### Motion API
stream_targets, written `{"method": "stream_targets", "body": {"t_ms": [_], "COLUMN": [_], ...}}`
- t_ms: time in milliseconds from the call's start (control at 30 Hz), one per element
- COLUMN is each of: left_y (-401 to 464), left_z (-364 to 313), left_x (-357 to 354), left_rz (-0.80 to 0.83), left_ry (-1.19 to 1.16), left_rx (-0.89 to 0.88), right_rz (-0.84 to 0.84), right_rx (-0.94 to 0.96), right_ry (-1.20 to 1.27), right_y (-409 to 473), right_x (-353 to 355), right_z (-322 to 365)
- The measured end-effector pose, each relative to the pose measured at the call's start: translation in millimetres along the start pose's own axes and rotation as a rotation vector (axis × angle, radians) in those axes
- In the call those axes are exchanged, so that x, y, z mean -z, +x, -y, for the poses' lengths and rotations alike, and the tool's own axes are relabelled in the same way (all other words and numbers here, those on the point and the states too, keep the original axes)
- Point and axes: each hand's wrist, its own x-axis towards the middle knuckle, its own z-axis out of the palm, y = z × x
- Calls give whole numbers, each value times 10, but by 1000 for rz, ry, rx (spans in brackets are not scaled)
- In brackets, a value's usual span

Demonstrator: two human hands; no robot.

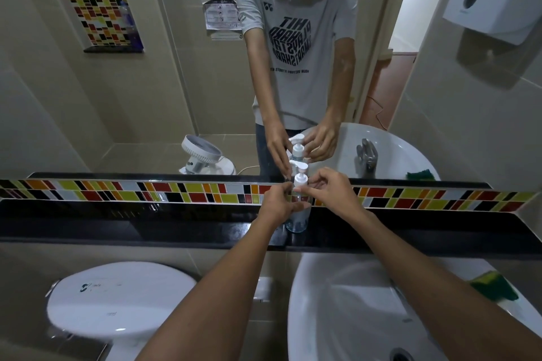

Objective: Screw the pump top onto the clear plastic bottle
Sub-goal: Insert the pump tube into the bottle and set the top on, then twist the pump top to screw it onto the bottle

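Our hands at the bottle, just below the mirror point(146, 67)

Left hand point(277, 204) grips the clear plastic bottle point(297, 221); right hand point(328, 189) pinches the white pump top point(300, 177) seated on its neck.

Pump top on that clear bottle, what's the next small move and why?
Probably another twist of the pump top with the right hand: its fingertips sit at the collar, the left hand steadies the clear bottle upright on the black ledge.
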Motion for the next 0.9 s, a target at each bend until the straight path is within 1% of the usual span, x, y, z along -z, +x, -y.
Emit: {"method": "stream_targets", "body": {"t_ms": [67,133,233,300,500,567,600,700,767,800,900], "left_y": [-9,0,1,2,-9,-18,-16,-2,-11,-14,-30], "left_z": [-17,-13,-11,-6,-33,-42,-42,-30,-38,-38,-43], "left_x": [3,2,0,1,-15,-16,-15,-12,-8,-9,-23], "left_rz": [3,10,-5,-14,-6,-4,-2,1,1,3,-7], "left_ry": [4,-1,0,9,16,16,14,-3,2,10,28], "left_rx": [-8,0,21,28,5,1,0,10,8,0,-18], "right_rz": [-18,8,180,231,63,46,70,225,261,235,69], "right_rx": [-23,-49,-53,-39,-49,-59,-63,-64,-59,-57,-65], "right_ry": [28,84,226,252,237,248,254,282,303,308,308], "right_y": [-9,13,59,45,7,29,42,51,26,6,-54], "right_x": [21,46,65,40,16,42,54,46,2,-12,-4], "right_z": [-14,1,51,73,-12,-27,-31,-36,-47,-56,-111]}}
